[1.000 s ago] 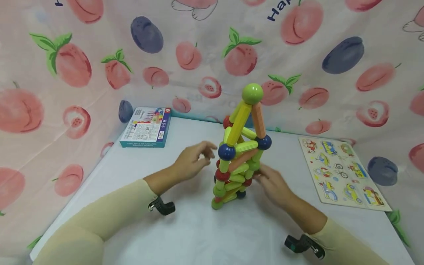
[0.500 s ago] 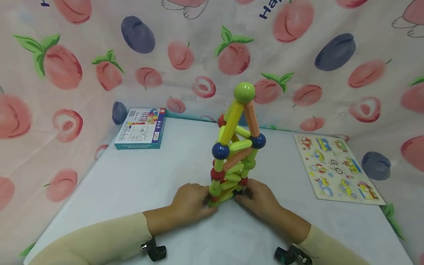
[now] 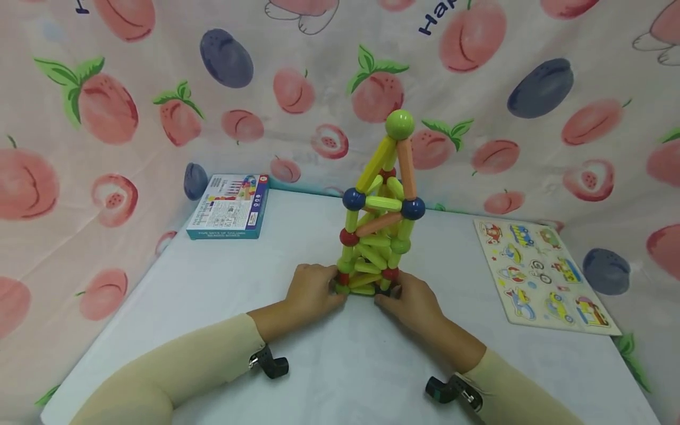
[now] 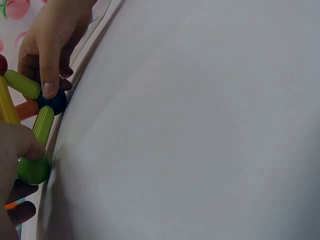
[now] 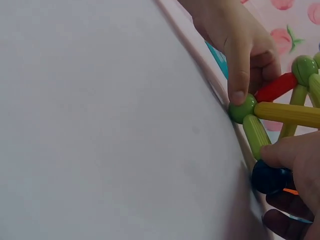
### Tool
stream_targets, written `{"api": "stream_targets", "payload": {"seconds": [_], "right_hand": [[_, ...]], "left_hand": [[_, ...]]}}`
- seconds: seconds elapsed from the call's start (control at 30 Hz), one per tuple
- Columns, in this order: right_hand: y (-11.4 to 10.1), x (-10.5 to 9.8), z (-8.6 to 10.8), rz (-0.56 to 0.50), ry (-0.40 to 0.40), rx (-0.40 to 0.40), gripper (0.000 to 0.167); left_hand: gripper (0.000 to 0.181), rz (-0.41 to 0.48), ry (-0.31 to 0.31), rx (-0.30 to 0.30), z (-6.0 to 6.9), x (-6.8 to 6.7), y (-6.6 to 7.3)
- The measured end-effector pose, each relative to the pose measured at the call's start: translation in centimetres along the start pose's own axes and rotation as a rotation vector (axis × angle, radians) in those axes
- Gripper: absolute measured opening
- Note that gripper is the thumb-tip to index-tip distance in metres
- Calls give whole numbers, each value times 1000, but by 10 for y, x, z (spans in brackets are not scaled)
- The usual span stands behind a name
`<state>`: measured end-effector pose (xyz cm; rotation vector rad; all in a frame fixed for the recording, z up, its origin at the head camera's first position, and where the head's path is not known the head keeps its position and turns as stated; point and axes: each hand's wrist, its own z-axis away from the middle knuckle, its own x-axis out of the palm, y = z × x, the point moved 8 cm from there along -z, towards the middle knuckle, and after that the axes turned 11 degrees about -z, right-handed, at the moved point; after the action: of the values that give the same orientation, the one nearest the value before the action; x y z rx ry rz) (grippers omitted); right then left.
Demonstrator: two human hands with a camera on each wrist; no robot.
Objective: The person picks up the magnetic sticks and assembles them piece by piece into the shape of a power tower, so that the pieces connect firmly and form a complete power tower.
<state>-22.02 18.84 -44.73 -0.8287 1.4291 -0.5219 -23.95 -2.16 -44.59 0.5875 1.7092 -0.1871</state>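
A tall tower of toy building sticks and balls (image 3: 383, 204) stands upright on the white table, topped by a green ball (image 3: 399, 124). Its sticks are lime, yellow and orange; its balls are green, red and dark blue. Low on its left side, my left hand (image 3: 314, 295) grips the base corner around a green ball (image 4: 34, 171), thumb in front. At the opposite base corner my right hand (image 3: 415, 302) pinches a dark blue ball (image 5: 270, 177). The fingers behind the balls are partly hidden. A lime stick (image 5: 256, 135) joins these two corners.
A flat teal-edged box (image 3: 228, 208) lies at the back left of the table (image 3: 340, 366). On the right lies a board with vehicle pictures (image 3: 544, 274). A fruit-print cloth (image 3: 329, 77) hangs behind, close to the table's back edge.
Both hands have come down to the tower's base and taken hold of its front corners. The tower has turned to face me more squarely and has shifted away from me.
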Motion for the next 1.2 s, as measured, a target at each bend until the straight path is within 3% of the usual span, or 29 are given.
{"api": "stream_targets", "payload": {"seconds": [0.2,0.43,0.63,1.2], "right_hand": [[6,-6,-24,37,2,21,38],[9,-5,-40,73,-15,7,36],[12,-9,-44,80,-14,24,34],[17,-8,-42,86,8,33,37]], "left_hand": [[34,45,-58,-88,-24,7,-6],[34,118,-51,-143,-39,15,-15],[36,152,-41,-148,-43,13,-11],[38,135,-46,-147,-42,13,-11]]}}
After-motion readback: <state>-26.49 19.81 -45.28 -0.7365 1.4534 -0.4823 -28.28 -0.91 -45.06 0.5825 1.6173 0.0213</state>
